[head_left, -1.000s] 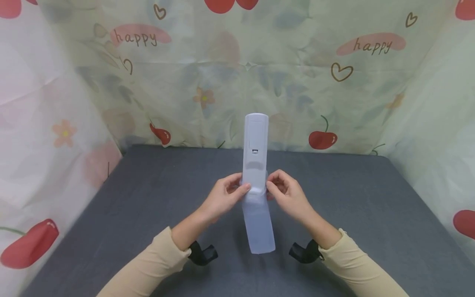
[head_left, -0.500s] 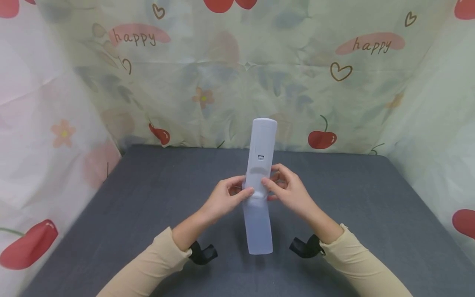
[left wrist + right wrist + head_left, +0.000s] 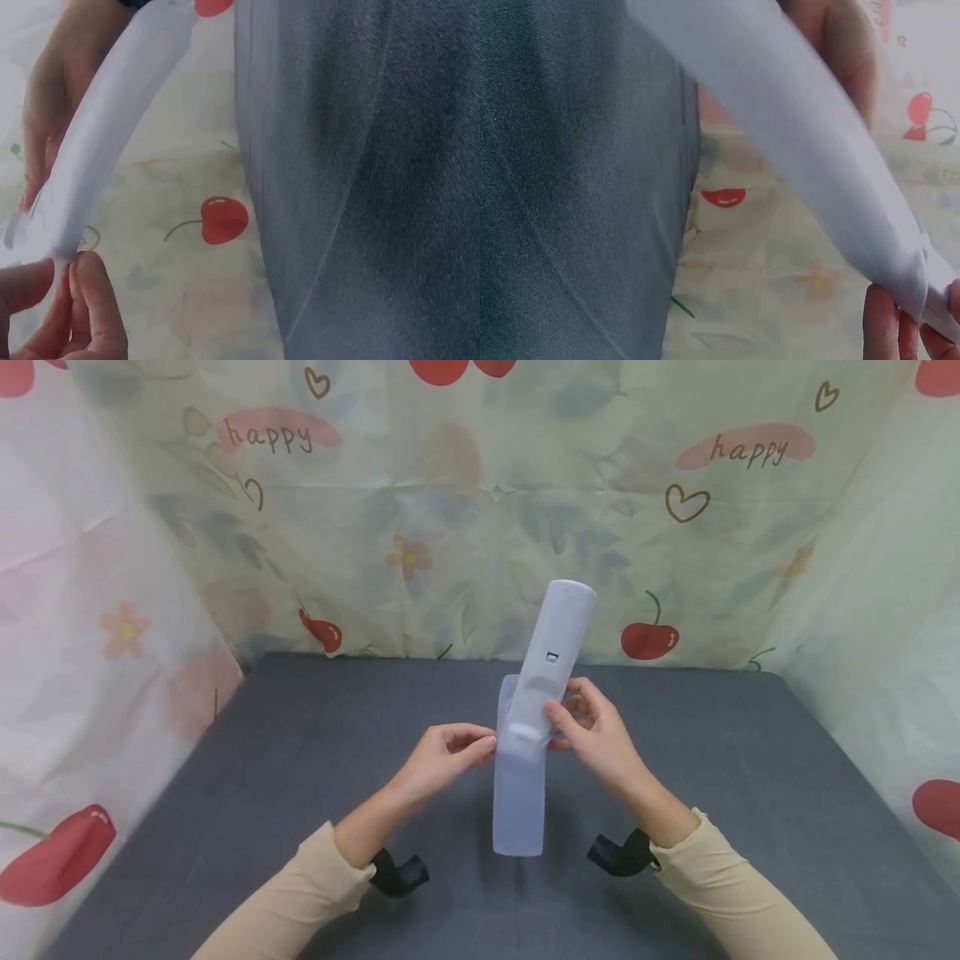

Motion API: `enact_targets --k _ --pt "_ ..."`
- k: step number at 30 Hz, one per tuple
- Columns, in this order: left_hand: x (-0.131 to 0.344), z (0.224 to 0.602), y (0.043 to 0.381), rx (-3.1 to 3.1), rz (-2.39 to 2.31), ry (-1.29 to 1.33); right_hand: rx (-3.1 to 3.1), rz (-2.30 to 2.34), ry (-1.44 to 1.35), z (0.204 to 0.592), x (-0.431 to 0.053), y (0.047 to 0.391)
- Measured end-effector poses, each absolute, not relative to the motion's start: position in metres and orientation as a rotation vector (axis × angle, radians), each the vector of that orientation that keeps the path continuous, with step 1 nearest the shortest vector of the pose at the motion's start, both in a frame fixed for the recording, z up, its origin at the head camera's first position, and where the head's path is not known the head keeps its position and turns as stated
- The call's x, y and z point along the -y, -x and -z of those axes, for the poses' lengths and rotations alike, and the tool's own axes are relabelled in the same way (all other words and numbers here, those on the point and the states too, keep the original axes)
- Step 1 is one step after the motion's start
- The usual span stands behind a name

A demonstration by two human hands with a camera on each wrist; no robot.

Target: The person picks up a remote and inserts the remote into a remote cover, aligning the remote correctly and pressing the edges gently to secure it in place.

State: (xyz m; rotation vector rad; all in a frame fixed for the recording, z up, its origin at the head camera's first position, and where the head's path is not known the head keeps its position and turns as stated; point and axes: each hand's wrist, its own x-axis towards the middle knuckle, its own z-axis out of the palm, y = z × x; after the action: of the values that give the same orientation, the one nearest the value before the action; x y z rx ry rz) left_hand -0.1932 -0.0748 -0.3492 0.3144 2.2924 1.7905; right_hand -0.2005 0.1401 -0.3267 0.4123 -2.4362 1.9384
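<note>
A white remote control [image 3: 553, 635], its back with a small latch facing up, leans to the right in the middle of the head view. Its lower end sits in the mouth of a translucent soft sleeve [image 3: 519, 806], which hangs down below it. My left hand [image 3: 442, 758] pinches the sleeve's left edge between thumb and fingers. On the other side my right hand [image 3: 600, 731] grips the remote, thumb on its back and fingers at its right side. Both wrist views show the long pale sleeve [image 3: 112, 127] slanting between the hands.
Beneath the hands lies a dark grey table [image 3: 360, 693]. A cherry-print curtain [image 3: 480, 527] stands behind it and at both sides. Black curved wrist mounts [image 3: 401, 875] stick out near both cuffs.
The remote has tilted to the right and come partly out of the sleeve, whose upper flap now shows at its left. My right thumb has moved onto the remote; my left hand has shifted left.
</note>
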Motion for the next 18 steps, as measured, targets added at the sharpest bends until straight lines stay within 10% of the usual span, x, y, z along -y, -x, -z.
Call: enact_targets --k 18 --pt "0.0657 0.3532 0.1914 -2.259 -2.034 -0.244 2.572 -1.93 -0.533 0.331 -0.1391 0.205"
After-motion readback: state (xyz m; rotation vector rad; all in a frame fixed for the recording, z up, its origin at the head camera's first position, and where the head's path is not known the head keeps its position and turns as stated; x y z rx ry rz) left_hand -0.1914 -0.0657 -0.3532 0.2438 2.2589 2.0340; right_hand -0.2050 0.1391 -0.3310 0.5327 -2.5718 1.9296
